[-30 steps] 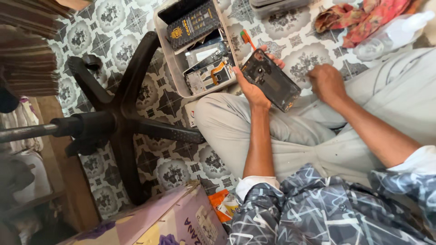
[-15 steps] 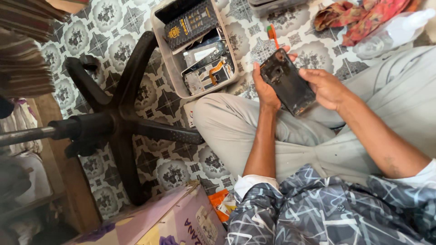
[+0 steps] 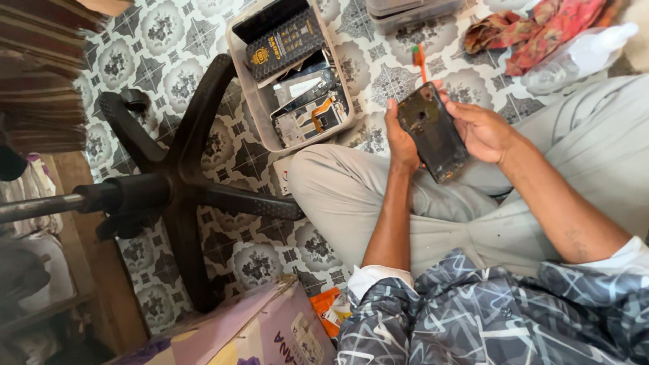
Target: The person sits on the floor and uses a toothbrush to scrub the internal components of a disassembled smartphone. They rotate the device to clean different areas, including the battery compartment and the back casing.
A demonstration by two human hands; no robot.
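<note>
I sit cross-legged on a patterned tile floor. Both hands hold a dark, worn phone body (image 3: pixel 433 132) above my knee, its inner side facing up. My left hand (image 3: pixel 399 138) grips its left edge with the thumb along the side. My right hand (image 3: pixel 480 128) holds the right edge, fingers curled round the top corner. An orange-handled small brush (image 3: pixel 420 59) lies on the floor just beyond the phone, apart from both hands.
A clear plastic tray (image 3: pixel 251 101) with phone parts and a dark box stands on the floor ahead of my left knee. A black chair base (image 3: pixel 182 176) lies at the left. Red cloth (image 3: pixel 534 30) and a plastic bottle (image 3: pixel 574 57) lie top right. A purple carton (image 3: pixel 250 331) sits near my left elbow.
My right hand came from my right knee to the phone and now grips it. The phone shifted slightly right and nearer to me, held by both hands.
</note>
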